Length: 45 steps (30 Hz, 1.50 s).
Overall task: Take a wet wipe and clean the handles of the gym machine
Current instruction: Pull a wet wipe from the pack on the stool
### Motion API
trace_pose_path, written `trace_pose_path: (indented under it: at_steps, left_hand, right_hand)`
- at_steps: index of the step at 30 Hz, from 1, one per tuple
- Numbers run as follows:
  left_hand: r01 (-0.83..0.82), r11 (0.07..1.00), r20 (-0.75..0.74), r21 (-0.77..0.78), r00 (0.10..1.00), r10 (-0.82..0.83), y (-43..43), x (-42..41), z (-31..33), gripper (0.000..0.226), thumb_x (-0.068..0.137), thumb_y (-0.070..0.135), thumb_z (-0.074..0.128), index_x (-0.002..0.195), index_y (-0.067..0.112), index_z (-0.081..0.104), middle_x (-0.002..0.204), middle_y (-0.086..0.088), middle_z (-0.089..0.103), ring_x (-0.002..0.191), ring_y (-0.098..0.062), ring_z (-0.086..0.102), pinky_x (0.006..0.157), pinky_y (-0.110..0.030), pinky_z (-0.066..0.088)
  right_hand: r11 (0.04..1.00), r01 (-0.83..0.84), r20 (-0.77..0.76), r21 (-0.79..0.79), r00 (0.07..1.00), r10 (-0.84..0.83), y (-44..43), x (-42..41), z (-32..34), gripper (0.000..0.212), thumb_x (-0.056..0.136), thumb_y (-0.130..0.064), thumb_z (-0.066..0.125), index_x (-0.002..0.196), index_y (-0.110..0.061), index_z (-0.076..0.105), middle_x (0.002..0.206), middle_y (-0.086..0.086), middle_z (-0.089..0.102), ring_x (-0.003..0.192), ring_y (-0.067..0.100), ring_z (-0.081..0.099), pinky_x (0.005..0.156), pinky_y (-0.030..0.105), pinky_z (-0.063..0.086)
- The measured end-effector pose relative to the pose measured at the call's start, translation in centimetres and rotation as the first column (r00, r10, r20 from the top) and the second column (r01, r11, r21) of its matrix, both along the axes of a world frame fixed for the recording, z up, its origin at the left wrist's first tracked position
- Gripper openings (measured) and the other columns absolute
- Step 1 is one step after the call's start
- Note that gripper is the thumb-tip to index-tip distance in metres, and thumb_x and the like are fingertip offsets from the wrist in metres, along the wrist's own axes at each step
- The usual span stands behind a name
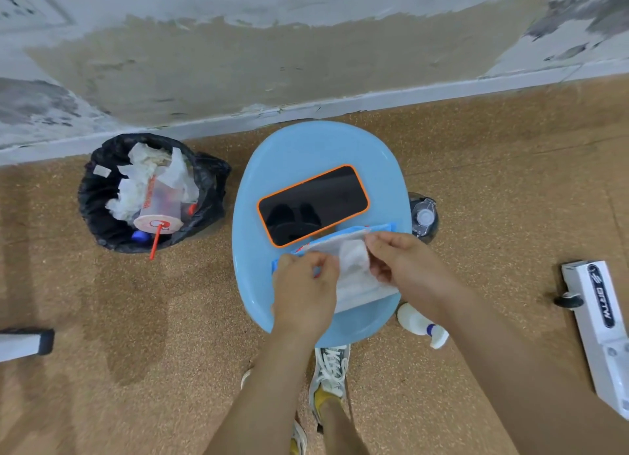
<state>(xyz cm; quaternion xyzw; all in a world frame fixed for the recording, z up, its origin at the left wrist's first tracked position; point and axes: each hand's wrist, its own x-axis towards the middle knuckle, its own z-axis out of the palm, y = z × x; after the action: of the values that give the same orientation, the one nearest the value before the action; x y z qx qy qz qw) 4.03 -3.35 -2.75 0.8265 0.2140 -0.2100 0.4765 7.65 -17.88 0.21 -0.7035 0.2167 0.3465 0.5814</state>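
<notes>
Item, blue stool [306, 148]: you are using it as a table. Phone [313, 204], lying on the stool's top just behind the pack: it is risking a slide off the stool if your pull is dragging the pack along. Wipe pack [360, 294], lying at the stool's near edge: your left hand [303, 291] is curling its fingers on it, pinning it down. Wet wipe [354, 257], rising from the pack's opening: your right hand [405, 267] is pinching it. A hard tug is risking a tear or several sheets coming out together.
</notes>
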Motion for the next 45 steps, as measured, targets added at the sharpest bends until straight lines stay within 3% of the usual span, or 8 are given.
trace_pose_path:
  at_steps: [5, 8, 13, 19, 25, 32, 38, 45]
  left_hand:
    - [-0.018, 1.000, 0.047, -0.018, 0.999, 0.018, -0.1, 0.0, -0.5, 0.033, 0.085, 0.052, 0.053, 0.057, 0.033, 0.053, 0.072, -0.010, 0.049, 0.067, -0.022, 0.044, 0.066, -0.036, 0.042]
    - [-0.007, 0.998, -0.011, -0.057, 1.000, 0.006, 0.0, -0.4, 0.0, 0.023, 0.074, 0.057, 0.065, 0.071, 0.036, 0.057, 0.083, 0.001, 0.045, 0.074, -0.014, 0.045, 0.071, -0.031, 0.040]
    - [0.023, 0.986, 0.017, 0.164, 1.000, -0.026, -0.8, -0.7, -0.1, 0.011, 0.079, 0.039, 0.068, 0.077, 0.042, 0.057, 0.094, 0.001, 0.041, 0.095, -0.018, 0.045, 0.081, -0.029, 0.040]
    - [0.017, 0.974, 0.048, 0.228, 0.998, -0.029, -0.8, -0.7, -0.9, 0.015, 0.075, 0.040, 0.070, 0.068, 0.044, 0.057, 0.083, 0.010, 0.036, 0.091, -0.021, 0.051, 0.079, -0.044, 0.048]
    - [0.001, 0.967, 0.029, 0.254, 1.000, -0.008, -1.0, -0.6, -0.9, 0.021, 0.075, 0.030, 0.066, 0.065, 0.042, 0.052, 0.086, 0.005, 0.042, 0.092, -0.022, 0.050, 0.081, -0.045, 0.048]
    - [0.006, 0.950, 0.036, 0.313, 0.999, -0.018, -1.1, -0.8, -0.6, 0.023, 0.075, 0.027, 0.069, 0.069, 0.035, 0.049, 0.086, 0.000, 0.045, 0.086, -0.025, 0.051, 0.075, -0.046, 0.048]
    - [0.072, 0.889, 0.037, 0.452, 0.994, -0.099, -1.5, -1.2, 1.5, 0.022, 0.072, 0.048, 0.071, 0.089, 0.036, 0.063, 0.095, 0.008, 0.052, 0.100, -0.018, 0.047, 0.086, -0.041, 0.032]
    - [0.408, 0.807, 0.107, 0.426, 0.863, -0.493, -1.7, -3.5, 1.7, 0.041, 0.078, 0.038, 0.059, 0.117, 0.028, 0.050, 0.104, 0.007, 0.060, 0.098, -0.023, 0.052, 0.076, -0.039, 0.039]
  right_hand:
    - [0.899, -0.318, 0.264, -0.302, 0.878, 0.399, 0.2, -0.9, -0.7, 0.017, 0.080, -0.015, 0.072, 0.095, -0.024, 0.071, 0.083, 0.004, 0.062, 0.070, 0.012, 0.056, 0.069, 0.016, 0.042]
    - [0.963, -0.082, 0.351, -0.258, 0.920, 0.172, 0.4, -1.7, -1.3, 0.010, 0.086, -0.015, 0.065, 0.083, -0.012, 0.074, 0.075, 0.007, 0.067, 0.068, 0.010, 0.057, 0.068, 0.023, 0.043]
    - [0.994, 0.104, 0.074, 0.041, 0.992, -0.107, -0.2, -1.4, 0.0, 0.023, 0.091, -0.014, 0.057, 0.076, -0.015, 0.073, 0.052, -0.012, 0.057, 0.051, 0.001, 0.045, 0.054, 0.012, 0.035]
    - [0.783, 0.534, -0.268, 0.319, 0.843, -0.466, -1.3, -1.4, 0.5, 0.015, 0.083, -0.014, 0.056, 0.073, -0.010, 0.066, 0.063, -0.001, 0.058, 0.063, 0.014, 0.046, 0.062, 0.023, 0.037]
    - [0.885, 0.386, -0.156, 0.261, 0.921, -0.356, -2.3, -3.1, 1.4, 0.019, 0.086, 0.001, 0.057, 0.092, -0.007, 0.073, 0.095, 0.021, 0.064, 0.084, 0.021, 0.063, 0.070, 0.024, 0.055]
    - [0.514, 0.703, -0.233, 0.491, 0.675, -0.700, -3.8, -3.7, 5.1, 0.023, 0.077, -0.001, 0.052, 0.091, 0.000, 0.070, 0.073, 0.009, 0.063, 0.062, 0.011, 0.056, 0.054, 0.015, 0.047]
    - [0.847, 0.525, 0.116, 0.079, 0.839, -0.531, -5.1, -4.7, 4.8, 0.022, 0.087, -0.005, 0.058, 0.103, -0.012, 0.071, 0.086, 0.007, 0.069, 0.075, 0.018, 0.057, 0.070, 0.031, 0.046]
    - [0.768, 0.637, 0.036, 0.070, 0.768, -0.640, -2.6, -4.3, 3.1, 0.033, 0.084, 0.014, 0.049, 0.093, -0.013, 0.066, 0.075, -0.001, 0.066, 0.068, 0.015, 0.060, 0.053, 0.019, 0.049]
